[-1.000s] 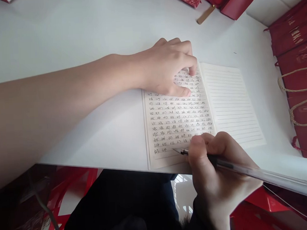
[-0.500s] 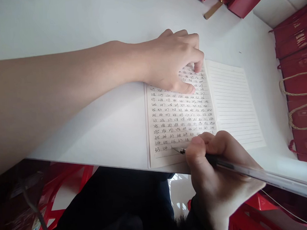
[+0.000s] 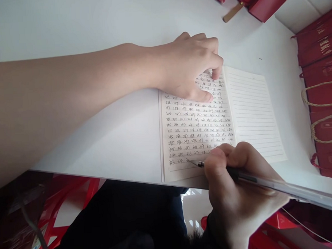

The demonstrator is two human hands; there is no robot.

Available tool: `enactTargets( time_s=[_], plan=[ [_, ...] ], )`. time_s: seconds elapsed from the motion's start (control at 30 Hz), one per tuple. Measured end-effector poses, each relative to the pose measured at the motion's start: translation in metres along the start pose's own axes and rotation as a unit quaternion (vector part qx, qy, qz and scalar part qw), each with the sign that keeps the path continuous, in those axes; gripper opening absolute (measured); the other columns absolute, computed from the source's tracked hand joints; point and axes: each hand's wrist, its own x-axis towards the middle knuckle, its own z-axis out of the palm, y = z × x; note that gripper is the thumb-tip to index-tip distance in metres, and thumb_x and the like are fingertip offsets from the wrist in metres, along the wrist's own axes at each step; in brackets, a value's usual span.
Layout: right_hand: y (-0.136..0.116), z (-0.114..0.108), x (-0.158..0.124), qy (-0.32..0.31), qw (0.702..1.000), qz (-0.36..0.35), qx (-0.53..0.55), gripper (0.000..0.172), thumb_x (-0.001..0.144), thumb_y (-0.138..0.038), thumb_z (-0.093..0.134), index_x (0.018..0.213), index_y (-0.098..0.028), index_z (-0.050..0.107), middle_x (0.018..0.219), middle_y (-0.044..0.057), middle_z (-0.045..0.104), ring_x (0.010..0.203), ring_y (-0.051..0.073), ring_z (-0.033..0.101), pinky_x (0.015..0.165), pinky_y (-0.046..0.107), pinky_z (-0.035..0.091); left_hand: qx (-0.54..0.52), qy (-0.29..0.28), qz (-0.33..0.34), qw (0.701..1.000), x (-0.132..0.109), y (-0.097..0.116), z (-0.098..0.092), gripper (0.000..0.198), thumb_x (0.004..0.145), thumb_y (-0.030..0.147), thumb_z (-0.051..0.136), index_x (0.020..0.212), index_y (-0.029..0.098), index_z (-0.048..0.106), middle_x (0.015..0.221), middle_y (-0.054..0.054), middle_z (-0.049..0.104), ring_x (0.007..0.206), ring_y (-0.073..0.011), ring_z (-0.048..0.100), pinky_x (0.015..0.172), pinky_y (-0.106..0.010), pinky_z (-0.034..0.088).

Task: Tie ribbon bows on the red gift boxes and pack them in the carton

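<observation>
An open lined notebook [image 3: 196, 130] lies at the table's front edge, its left page filled with rows of handwritten numbers. Its right page [image 3: 256, 116] bears only ruled lines. My left hand [image 3: 199, 65] rests across the top of the written page, fingers bent and apart, thumb on the paper, gripping nothing. In my right hand [image 3: 233, 184] is a pen [image 3: 286, 188] with a clear barrel and dark grip, pinched between thumb and fingers. The pen's tip touches the lowest written row, just after "324". My right hand covers the page's lower right corner.
Red paper bags [image 3: 324, 94] with cord handles stand along the right edge of the white table [image 3: 93, 20]. Red boxes [image 3: 273, 0] and a gold-coloured tag [image 3: 233, 12] sit at the back right. Red stools [image 3: 67, 204] show below the table.
The pen tip has shifted slightly right along the bottom row, and another digit stroke shows there. My left hand keeps its place on the page; the view has shifted a little.
</observation>
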Motion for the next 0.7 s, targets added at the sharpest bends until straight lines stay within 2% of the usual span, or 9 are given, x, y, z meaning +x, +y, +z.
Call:
enactTargets(
  time_s=[0.17,0.33,0.43,0.53,0.7],
  plan=[
    [-0.006,0.004,-0.001,0.032,0.999,0.039,0.011,0.034,0.075,-0.006,0.054,0.056,-0.019,0.029,0.051,-0.007,0.032,0.043,0.006,0.025,0.039,0.023,0.020,0.083,-0.005,0.046,0.995,-0.001,-0.001,0.001,0.050,0.076,0.058,0.055,0.112,0.023,0.060,0.114,-0.003,0.051,0.112,-0.0242,0.046,0.104,-0.046,0.028],
    [-0.003,0.002,-0.002,0.030,0.999,0.037,0.017,0.033,0.075,-0.006,0.056,0.055,-0.019,0.033,0.050,-0.007,0.030,0.042,0.006,0.027,0.039,0.021,0.022,0.078,-0.013,0.055,0.995,-0.001,-0.002,0.000,0.058,0.076,0.058,0.053,0.117,0.017,0.058,0.114,-0.002,0.049,0.114,-0.0238,0.043,0.104,-0.046,0.024],
    [0.003,-0.003,-0.003,0.034,0.990,0.070,0.116,0.037,0.080,-0.011,0.056,0.057,-0.021,0.029,0.050,-0.008,0.027,0.041,0.006,0.026,0.039,0.022,0.022,0.047,-0.026,0.044,0.998,-0.001,-0.001,0.000,0.059,0.075,0.057,0.053,0.116,0.016,0.059,0.116,-0.004,0.048,0.117,-0.0271,0.041,0.106,-0.047,0.020],
    [0.009,-0.006,-0.006,0.021,0.967,0.116,0.228,0.039,0.084,-0.018,0.056,0.059,-0.021,0.026,0.052,-0.007,0.028,0.041,0.006,0.026,0.040,0.022,0.020,0.015,-0.036,0.026,0.999,-0.002,0.000,0.000,0.054,0.074,0.054,0.056,0.114,0.018,0.059,0.119,-0.004,0.049,0.122,-0.0295,0.038,0.108,-0.049,0.016],
    [0.009,-0.002,-0.009,-0.005,0.940,0.199,0.277,0.043,0.084,-0.033,0.062,0.058,-0.019,0.031,0.053,-0.005,0.031,0.047,0.008,0.028,0.043,0.022,0.018,0.040,-0.036,0.024,0.998,-0.008,0.003,-0.003,0.050,0.076,0.051,0.058,0.115,0.020,0.058,0.126,-0.006,0.050,0.121,-0.0264,0.040,0.107,-0.045,0.021]
  ],
)
